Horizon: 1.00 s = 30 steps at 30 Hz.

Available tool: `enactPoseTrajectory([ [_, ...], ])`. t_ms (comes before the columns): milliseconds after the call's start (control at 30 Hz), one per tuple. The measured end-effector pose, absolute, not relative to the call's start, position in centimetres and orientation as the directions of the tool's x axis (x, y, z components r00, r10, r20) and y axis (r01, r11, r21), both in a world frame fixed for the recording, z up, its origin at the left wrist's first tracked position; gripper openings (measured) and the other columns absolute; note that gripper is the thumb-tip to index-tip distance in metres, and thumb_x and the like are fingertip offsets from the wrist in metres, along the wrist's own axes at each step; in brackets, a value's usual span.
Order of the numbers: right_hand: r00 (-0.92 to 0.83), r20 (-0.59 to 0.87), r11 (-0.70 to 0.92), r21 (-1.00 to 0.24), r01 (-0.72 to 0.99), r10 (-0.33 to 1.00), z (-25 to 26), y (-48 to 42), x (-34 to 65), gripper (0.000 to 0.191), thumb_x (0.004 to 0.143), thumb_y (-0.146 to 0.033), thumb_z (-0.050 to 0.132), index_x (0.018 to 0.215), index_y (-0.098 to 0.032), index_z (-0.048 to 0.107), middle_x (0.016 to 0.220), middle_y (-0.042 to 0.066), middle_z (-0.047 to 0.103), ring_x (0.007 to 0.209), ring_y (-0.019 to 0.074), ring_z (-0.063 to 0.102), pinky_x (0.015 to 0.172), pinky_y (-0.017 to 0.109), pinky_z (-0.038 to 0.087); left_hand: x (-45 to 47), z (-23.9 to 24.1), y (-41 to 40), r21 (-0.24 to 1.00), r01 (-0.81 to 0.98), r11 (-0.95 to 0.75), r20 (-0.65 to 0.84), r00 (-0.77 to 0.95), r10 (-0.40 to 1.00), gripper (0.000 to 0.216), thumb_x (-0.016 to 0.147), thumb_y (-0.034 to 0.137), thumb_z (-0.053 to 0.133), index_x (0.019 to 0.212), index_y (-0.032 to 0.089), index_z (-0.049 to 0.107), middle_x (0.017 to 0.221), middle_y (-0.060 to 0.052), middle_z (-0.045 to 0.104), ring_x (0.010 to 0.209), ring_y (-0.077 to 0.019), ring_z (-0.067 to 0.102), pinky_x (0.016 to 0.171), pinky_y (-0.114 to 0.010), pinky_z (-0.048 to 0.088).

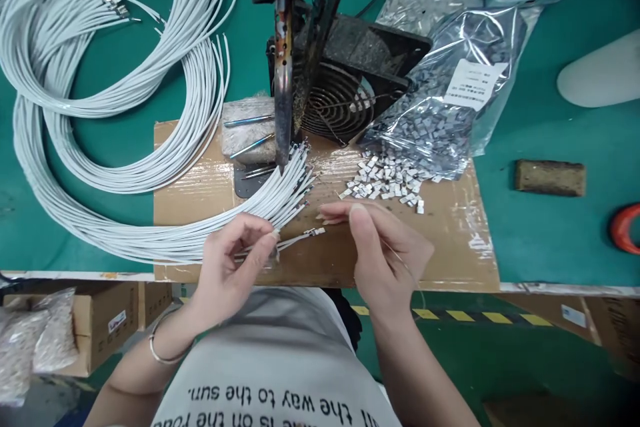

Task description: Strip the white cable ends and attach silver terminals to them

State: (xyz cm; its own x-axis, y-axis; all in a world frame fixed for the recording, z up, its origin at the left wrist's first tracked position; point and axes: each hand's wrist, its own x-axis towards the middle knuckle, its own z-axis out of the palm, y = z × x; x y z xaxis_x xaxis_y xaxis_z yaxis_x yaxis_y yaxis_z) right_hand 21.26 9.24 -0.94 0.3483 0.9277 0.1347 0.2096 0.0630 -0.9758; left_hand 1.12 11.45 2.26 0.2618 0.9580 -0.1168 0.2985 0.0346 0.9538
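My left hand [235, 260] is closed, thumb and forefinger pinched at a white wire [287, 217] near the front of a fanned bundle. Just right of those fingertips, wires tipped with a metal terminal [316, 232] lie over the cardboard. A thin solder wire [400, 260] runs through my right hand [387, 250], whose fingers are closed and point left, below a pile of small metal terminals [390, 177]. Above the wire ends, a soldering iron [283, 100] hangs tip down from a dark holder, close to the bundle. The exact grip of my left fingertips is partly hidden.
Coiled white wires [135, 100] cover the left of the green table. Behind the iron stands a black fan [340, 103]. A plastic bag of terminals [435, 113] lies at right, near a brown block [550, 177] and a red ring [625, 228]. Cardboard [440, 253] lies underneath.
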Motion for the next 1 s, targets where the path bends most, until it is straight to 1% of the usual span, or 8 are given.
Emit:
enactPoseTrajectory([
  [133, 0.391, 0.115, 0.027, -0.974, 0.223, 0.913, -1.3, 8.9, 21.8, 0.03, 0.112, -0.032, 0.062, 0.096, -0.028, 0.087, 0.089, 0.0, 0.084, 0.079, 0.0172, 0.077, 0.074, 0.03, 0.062, 1.1, 0.5, 10.8, 0.648, 0.667, -0.368, 0.363, 0.154, 0.919, 0.013, 0.105, 0.011, 0.058, 0.109, 0.022, 0.063, 0.123, -0.014, 0.071, 0.119, -0.0277, 0.068, 0.101, -0.043, 0.053],
  [200, 0.382, 0.109, 0.021, -0.974, 0.227, 0.918, -1.4, 8.8, 21.8, 0.03, 0.112, -0.032, 0.062, 0.095, -0.028, 0.087, 0.088, 0.0, 0.084, 0.079, 0.0169, 0.077, 0.074, 0.029, 0.062, 1.1, -0.6, 10.6, 0.529, 0.753, -0.391, 0.393, 0.191, 0.899, 0.014, 0.105, 0.009, 0.056, 0.111, 0.022, 0.059, 0.126, -0.016, 0.069, 0.128, -0.0304, 0.066, 0.102, -0.045, 0.051],
  [267, 0.374, 0.107, 0.021, -0.974, 0.226, 0.921, -1.4, 8.6, 21.8, 0.03, 0.112, -0.031, 0.063, 0.095, -0.028, 0.087, 0.088, 0.0, 0.085, 0.079, 0.0165, 0.078, 0.074, 0.029, 0.062, 0.9, -1.5, 10.5, 0.497, 0.762, -0.415, 0.394, 0.228, 0.89, 0.013, 0.107, 0.01, 0.054, 0.111, 0.022, 0.056, 0.121, -0.016, 0.072, 0.118, -0.0287, 0.07, 0.096, -0.042, 0.051],
  [567, 0.396, 0.137, 0.051, -0.974, 0.218, 0.908, -1.3, 8.9, 21.7, 0.033, 0.112, -0.031, 0.061, 0.092, -0.028, 0.087, 0.084, -0.002, 0.083, 0.075, 0.0149, 0.076, 0.072, 0.028, 0.06, 1.0, -1.6, 12.7, 0.583, 0.642, -0.499, 0.434, 0.273, 0.859, 0.011, 0.108, 0.013, 0.051, 0.109, 0.023, 0.056, 0.1, -0.009, 0.076, 0.09, -0.0224, 0.075, 0.079, -0.035, 0.052],
  [800, 0.399, 0.161, 0.068, -0.969, 0.237, 0.903, -1.1, 8.3, 22.0, 0.032, 0.113, -0.027, 0.06, 0.095, -0.028, 0.087, 0.086, -0.001, 0.083, 0.076, 0.0162, 0.075, 0.072, 0.031, 0.058, 1.2, -0.8, 12.8, 0.574, 0.608, -0.549, 0.494, 0.278, 0.824, 0.012, 0.105, 0.01, 0.057, 0.107, 0.022, 0.063, 0.11, -0.012, 0.076, 0.108, -0.0259, 0.074, 0.091, -0.04, 0.056],
  [867, 0.396, 0.165, 0.068, -0.966, 0.249, 0.903, -0.9, 8.0, 22.1, 0.032, 0.112, -0.026, 0.061, 0.095, -0.028, 0.087, 0.085, -0.001, 0.082, 0.076, 0.0163, 0.075, 0.072, 0.031, 0.058, 1.2, -0.1, 11.8, 0.65, 0.536, -0.539, 0.498, 0.234, 0.835, 0.014, 0.104, 0.009, 0.06, 0.108, 0.021, 0.066, 0.109, -0.011, 0.076, 0.107, -0.0257, 0.074, 0.089, -0.039, 0.058],
  [933, 0.383, 0.162, 0.065, -0.965, 0.254, 0.909, -0.6, 7.8, 22.2, 0.03, 0.111, -0.024, 0.062, 0.095, -0.029, 0.087, 0.082, -0.001, 0.081, 0.074, 0.0157, 0.073, 0.07, 0.03, 0.057, 1.3, 0.7, 10.8, 0.864, 0.317, -0.39, 0.311, 0.273, 0.91, 0.016, 0.108, 0.009, 0.057, 0.112, 0.021, 0.066, 0.088, -0.003, 0.073, 0.079, -0.0169, 0.072, 0.072, -0.029, 0.057],
  [1000, 0.361, 0.15, 0.062, -0.968, 0.245, 0.92, -0.2, 7.7, 22.1, 0.027, 0.109, -0.021, 0.065, 0.095, -0.029, 0.088, 0.079, -0.002, 0.078, 0.071, 0.015, 0.071, 0.067, 0.029, 0.055, 1.6, 1.6, 10.2, 0.974, 0.219, -0.056, -0.025, 0.35, 0.936, 0.009, 0.111, 0.016, 0.059, 0.11, 0.022, 0.066, 0.073, 0.004, 0.064, 0.053, -0.0086, 0.055, 0.053, -0.021, 0.045],
])
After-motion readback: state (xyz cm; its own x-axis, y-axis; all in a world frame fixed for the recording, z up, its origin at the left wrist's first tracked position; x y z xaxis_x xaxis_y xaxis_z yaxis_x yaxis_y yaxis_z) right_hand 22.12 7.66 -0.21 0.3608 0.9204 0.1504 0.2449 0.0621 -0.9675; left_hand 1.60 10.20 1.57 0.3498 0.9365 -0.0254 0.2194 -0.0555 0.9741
